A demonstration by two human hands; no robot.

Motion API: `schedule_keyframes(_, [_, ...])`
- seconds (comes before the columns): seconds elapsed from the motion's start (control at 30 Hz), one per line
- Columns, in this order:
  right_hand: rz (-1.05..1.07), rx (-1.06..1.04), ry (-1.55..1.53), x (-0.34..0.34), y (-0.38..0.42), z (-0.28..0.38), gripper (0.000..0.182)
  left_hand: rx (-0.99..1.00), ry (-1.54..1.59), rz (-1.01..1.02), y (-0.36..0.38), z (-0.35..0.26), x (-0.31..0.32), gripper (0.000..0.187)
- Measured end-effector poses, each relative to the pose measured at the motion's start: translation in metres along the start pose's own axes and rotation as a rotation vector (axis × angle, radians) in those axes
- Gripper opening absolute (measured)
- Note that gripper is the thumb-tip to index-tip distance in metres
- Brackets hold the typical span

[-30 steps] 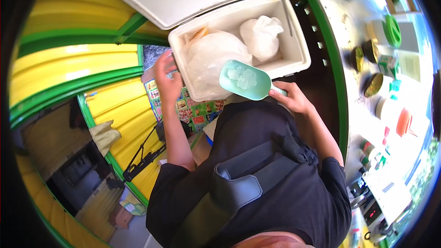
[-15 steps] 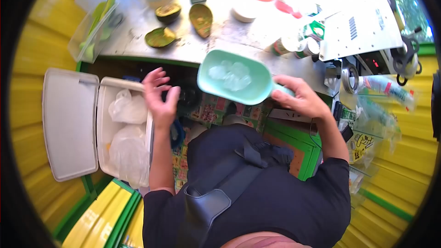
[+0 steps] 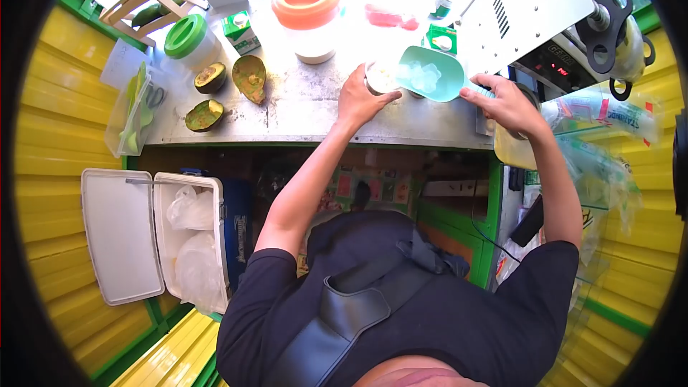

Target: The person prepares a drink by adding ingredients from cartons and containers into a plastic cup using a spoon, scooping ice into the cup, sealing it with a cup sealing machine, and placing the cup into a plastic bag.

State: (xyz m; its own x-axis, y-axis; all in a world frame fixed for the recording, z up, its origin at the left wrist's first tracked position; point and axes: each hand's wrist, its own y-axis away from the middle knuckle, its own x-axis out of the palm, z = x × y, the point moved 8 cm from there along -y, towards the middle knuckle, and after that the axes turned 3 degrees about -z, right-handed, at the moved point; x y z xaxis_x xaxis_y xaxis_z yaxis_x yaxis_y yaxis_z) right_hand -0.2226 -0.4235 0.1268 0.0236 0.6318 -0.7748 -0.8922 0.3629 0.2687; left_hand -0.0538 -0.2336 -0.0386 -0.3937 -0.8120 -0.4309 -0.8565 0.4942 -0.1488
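Observation:
A mint-green scoop (image 3: pixel 448 88) with ice cubes (image 3: pixel 421 76) in it is held by its handle in my right hand (image 3: pixel 505 104), over the front part of the worktop. My left hand (image 3: pixel 360 99) curls round a cup (image 3: pixel 380 79) with pale contents, its thumb along the near side. The scoop's front edge lies right at the cup's rim and overlaps it in this view. Behind the scoop stands a green-and-white carton (image 3: pixel 441 39).
Avocado halves (image 3: pixel 209 77) and an avocado shell (image 3: pixel 249 79) lie on the metal worktop (image 3: pixel 287 118). Beyond are an orange-lidded jug (image 3: pixel 307 18) and a green-lidded container (image 3: pixel 188 39). A white machine (image 3: pixel 527 11) stands right; an opened cooler (image 3: pixel 163 244) holds bags, lower left.
Both hands have moved forward over the worktop. My right hand brought the scoop of ice up and to the right; my left hand, empty before, now grips the cup. The view has shifted too.

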Motion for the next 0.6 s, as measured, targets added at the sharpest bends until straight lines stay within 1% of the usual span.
schedule_keyframes(0.07, [0.051, 0.028, -0.017, -0.005, -0.005, 0.003, 0.051, -0.004, -0.033, -0.002, 0.001, -0.002, -0.001, 0.089])
schedule_keyframes(0.13, [0.081, -0.063, 0.106, -0.009, -0.012, 0.015, 0.051, -0.003, -0.061, -0.011, 0.000, -0.004, -0.002, 0.087])
schedule_keyframes(0.2, [0.109, -0.054, 0.127, -0.011, -0.017, 0.021, 0.053, 0.028, -0.055, -0.011, -0.001, -0.010, -0.002, 0.083])
schedule_keyframes(0.3, [0.154, -0.041, 0.168, -0.009, -0.023, 0.021, 0.056, -0.002, -0.056, -0.009, 0.001, -0.014, -0.008, 0.082])
schedule_keyframes(0.37, [0.022, -0.193, 0.216, -0.014, -0.027, 0.024, 0.047, 0.018, -0.076, -0.037, 0.001, -0.013, -0.007, 0.079])
schedule_keyframes(0.4, [0.028, -0.198, 0.217, -0.014, -0.027, 0.024, 0.047, 0.040, -0.092, -0.061, 0.001, -0.013, -0.008, 0.076])
schedule_keyframes(0.47, [-0.047, -0.210, 0.295, -0.023, -0.021, 0.032, 0.056, 0.024, -0.091, -0.054, 0.000, -0.010, -0.008, 0.077])
schedule_keyframes(0.5, [-0.042, -0.214, 0.296, -0.022, -0.016, 0.038, 0.056, 0.015, -0.088, -0.041, 0.001, -0.010, -0.007, 0.077])
schedule_keyframes(0.57, [-0.159, -0.194, 0.395, -0.026, -0.005, 0.053, 0.054, 0.013, -0.083, -0.047, 0.002, -0.011, -0.009, 0.077])
schedule_keyframes(0.6, [-0.158, -0.196, 0.397, -0.021, -0.006, 0.051, 0.054, 0.015, -0.079, -0.049, 0.002, -0.012, -0.009, 0.078])
